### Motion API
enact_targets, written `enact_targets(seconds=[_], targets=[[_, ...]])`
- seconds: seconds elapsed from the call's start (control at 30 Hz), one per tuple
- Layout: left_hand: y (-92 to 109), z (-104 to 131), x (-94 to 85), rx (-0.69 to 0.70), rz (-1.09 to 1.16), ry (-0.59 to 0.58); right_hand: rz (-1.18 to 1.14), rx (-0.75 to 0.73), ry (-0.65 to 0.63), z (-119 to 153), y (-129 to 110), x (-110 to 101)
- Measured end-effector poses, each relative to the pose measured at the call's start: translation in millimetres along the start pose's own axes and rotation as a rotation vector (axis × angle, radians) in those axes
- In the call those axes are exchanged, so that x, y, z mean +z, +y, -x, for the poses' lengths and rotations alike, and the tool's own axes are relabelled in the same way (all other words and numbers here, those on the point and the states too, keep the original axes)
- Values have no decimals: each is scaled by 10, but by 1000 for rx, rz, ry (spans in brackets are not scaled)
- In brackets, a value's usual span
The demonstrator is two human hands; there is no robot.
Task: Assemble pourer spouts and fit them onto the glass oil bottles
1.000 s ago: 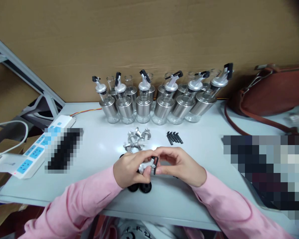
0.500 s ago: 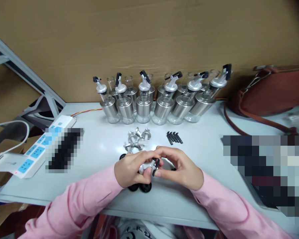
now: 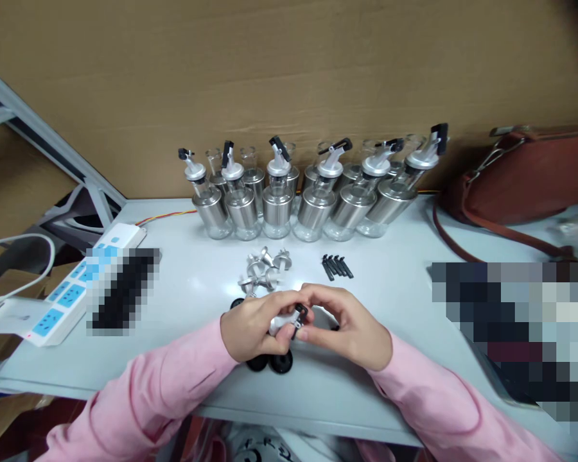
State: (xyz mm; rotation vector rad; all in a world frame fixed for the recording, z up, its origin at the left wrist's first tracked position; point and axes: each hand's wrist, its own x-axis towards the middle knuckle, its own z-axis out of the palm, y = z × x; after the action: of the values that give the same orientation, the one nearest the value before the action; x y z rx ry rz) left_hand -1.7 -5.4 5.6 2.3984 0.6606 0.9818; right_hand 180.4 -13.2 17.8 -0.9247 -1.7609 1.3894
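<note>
My left hand (image 3: 253, 327) is closed around a silver pourer spout (image 3: 280, 323), with its thumb against the near side. A small black flap (image 3: 301, 313) sits at the spout's tip. From the other side, my right hand (image 3: 354, 327) pinches this flap between thumb and fingers; the fingertips partly cover it. Just beyond the hands lie several loose silver pourer spouts (image 3: 271, 278). To their right, several black flaps (image 3: 337, 267) rest in a row. Black round stoppers (image 3: 281, 362) lie under and beside my left hand, which hides some of them.
Glass bottles with steel sleeves (image 3: 277, 206) stand in two rows at the back; the front ones carry spouts. A white power strip (image 3: 84, 282) lies at left, a brown handbag (image 3: 530, 179) at right. Pixelated dark items flank the work area. A cardboard wall (image 3: 289, 77) rises behind.
The black flap has tipped to a different angle on the spout, its lower end turning. Both hands have stayed nearly in place.
</note>
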Motion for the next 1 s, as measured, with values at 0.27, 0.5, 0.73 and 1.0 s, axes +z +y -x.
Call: enact_targets(seconds=[0.27, 0.5, 0.73, 1.0], targets=[[-24, 11, 20, -40, 147, -63, 60, -40, 20, -6, -7, -9], [9, 20, 57, -12, 48, -16, -21, -20, 7, -17, 14, -52], [-31, 22, 68, 43, -93, 47, -276, 38, -48, -5, 28, -59], [-34, 2, 43, 54, -124, 85, -260, 4, 49, -32, 39, -48]])
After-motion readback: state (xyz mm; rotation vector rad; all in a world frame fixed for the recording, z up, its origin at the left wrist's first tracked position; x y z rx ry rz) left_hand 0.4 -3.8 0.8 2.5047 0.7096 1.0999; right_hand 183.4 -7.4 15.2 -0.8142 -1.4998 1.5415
